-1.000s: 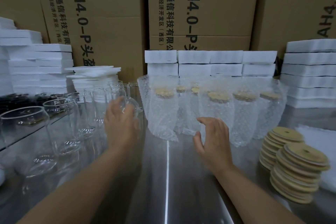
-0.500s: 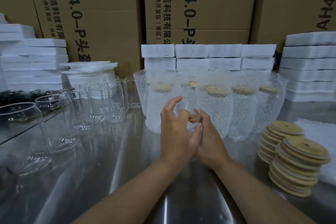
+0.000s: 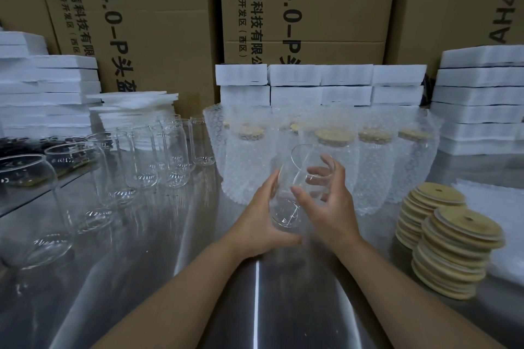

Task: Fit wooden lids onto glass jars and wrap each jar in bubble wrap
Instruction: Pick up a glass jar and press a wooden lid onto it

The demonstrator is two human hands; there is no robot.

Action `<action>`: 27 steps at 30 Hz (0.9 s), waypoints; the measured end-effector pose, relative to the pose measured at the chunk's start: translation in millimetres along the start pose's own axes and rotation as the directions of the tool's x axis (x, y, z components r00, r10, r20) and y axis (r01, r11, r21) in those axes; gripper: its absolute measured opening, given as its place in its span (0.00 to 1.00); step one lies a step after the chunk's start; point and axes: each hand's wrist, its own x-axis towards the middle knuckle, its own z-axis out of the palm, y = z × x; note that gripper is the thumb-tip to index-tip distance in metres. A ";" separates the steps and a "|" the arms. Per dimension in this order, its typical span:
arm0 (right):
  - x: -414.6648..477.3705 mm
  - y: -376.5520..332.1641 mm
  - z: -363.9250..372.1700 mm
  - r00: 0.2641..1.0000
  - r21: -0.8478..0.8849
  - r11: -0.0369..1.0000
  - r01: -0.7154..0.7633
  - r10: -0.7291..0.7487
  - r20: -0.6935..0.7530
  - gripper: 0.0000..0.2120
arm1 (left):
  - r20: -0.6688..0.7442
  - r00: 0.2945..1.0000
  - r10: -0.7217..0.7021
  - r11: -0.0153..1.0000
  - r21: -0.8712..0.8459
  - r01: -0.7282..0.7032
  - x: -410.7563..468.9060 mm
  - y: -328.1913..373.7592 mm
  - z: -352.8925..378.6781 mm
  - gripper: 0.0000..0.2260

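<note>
I hold one clear glass jar (image 3: 295,178) tilted above the steel table (image 3: 170,278), its open mouth pointing up and away. My left hand (image 3: 261,218) cups its base and left side. My right hand (image 3: 326,201) curls round its right side with the fingers spread. Two stacks of round wooden lids (image 3: 453,246) stand to the right. Several bare jars (image 3: 141,164) line the left. Behind my hands stands a row of lidded jars wrapped in bubble wrap (image 3: 326,156).
White foam blocks (image 3: 320,85) are stacked along the back, at the left (image 3: 48,93) and at the right (image 3: 479,99). Cardboard boxes (image 3: 306,3) form a wall behind. A bubble wrap sheet (image 3: 499,207) lies at the far right edge.
My left hand took a jar from the left group and brought it to the middle. My right hand came in to meet it, and the jar now sits lower and tilted between both hands.
</note>
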 end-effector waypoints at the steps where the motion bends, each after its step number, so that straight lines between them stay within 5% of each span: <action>1: 0.1 -1.8 -0.7 1.000 0.013 1.000 0.009 -0.009 0.011 0.36 | -0.022 1.000 0.009 1.000 -0.030 -0.009 0.0 -1.7 1.2 0.47; 6: -5.6 -19.6 4.6 0.982 -0.035 0.989 0.143 -0.137 0.133 0.28 | -0.202 0.977 -0.064 0.991 -0.130 0.038 -1.3 -1.5 5.9 0.37; 13: -9.3 -29.7 9.8 0.966 -0.012 0.984 0.177 -0.171 0.194 0.35 | -0.424 0.904 0.046 0.990 0.142 0.016 1.8 4.4 0.6 0.36; 27: -10.5 -36.2 12.9 0.991 0.033 0.992 0.119 -0.120 0.053 0.32 | -0.394 0.916 0.071 0.924 0.372 0.088 -1.4 4.8 -2.5 0.36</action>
